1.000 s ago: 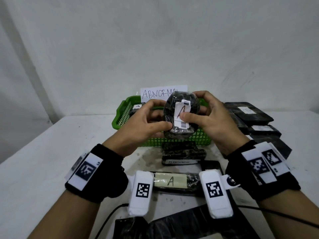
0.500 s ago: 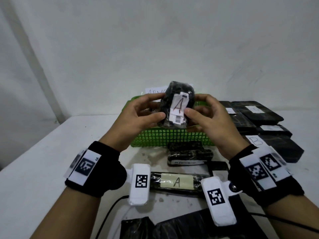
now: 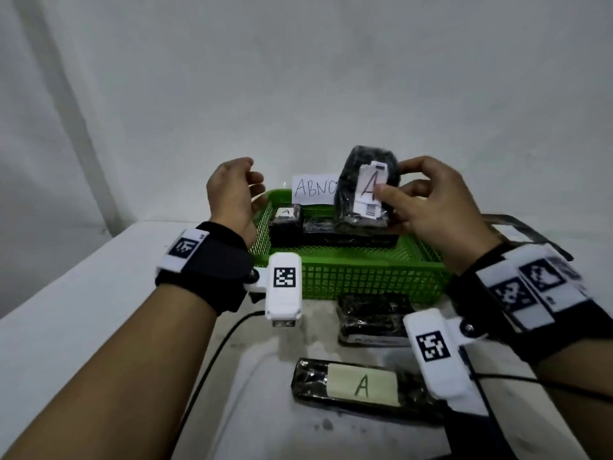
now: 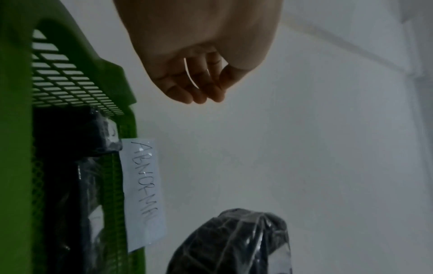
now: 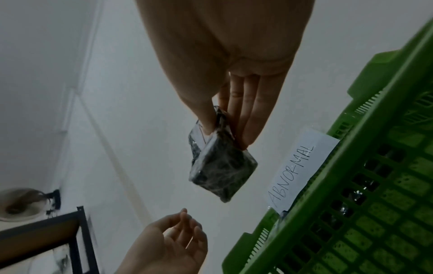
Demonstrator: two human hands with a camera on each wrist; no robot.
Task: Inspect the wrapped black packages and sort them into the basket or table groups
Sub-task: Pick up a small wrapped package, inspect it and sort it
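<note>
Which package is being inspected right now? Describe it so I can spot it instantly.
Find the green basket with the ABNORMAL sign. Above it, the right hand pinches a wrapped black package upright. Unlike the packages lying flat, it is airborne, with a loose white "A" label.

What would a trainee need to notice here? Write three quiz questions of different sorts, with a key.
1. True or false: both hands grip the held package.
2. The sign on the green basket reads: a) NORMAL b) ABNORMAL c) RETURN
3. Fill in: the long package lying nearest on the table is labelled ___.

Key: 1. False: only the right hand pinches it, and the left hand holds nothing. 2. b. 3. A.
</note>
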